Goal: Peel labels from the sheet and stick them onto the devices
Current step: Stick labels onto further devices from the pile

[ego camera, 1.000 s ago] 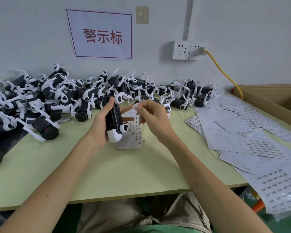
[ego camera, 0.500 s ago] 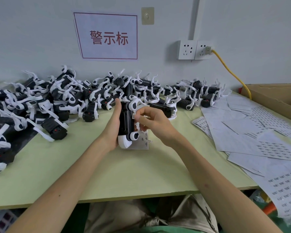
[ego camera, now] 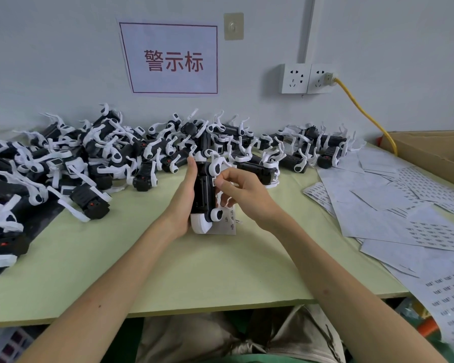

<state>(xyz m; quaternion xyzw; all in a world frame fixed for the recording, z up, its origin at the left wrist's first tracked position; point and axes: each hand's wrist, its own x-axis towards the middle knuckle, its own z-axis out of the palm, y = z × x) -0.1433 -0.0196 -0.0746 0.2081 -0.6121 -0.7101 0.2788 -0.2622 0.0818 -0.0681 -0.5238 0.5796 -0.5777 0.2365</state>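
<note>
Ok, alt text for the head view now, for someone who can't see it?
The left hand holds a black-and-white device upright over a green table while the right hand holds a small label against its side. A label sheet lies under it; a pile of devices lines the wall, and more sheets spread at right.

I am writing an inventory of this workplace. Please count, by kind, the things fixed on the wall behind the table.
White plastic wall sockets: 2
White paper sign with red characters: 1
Beige square plate: 1
White vertical cable channel: 1
Total: 5
</note>
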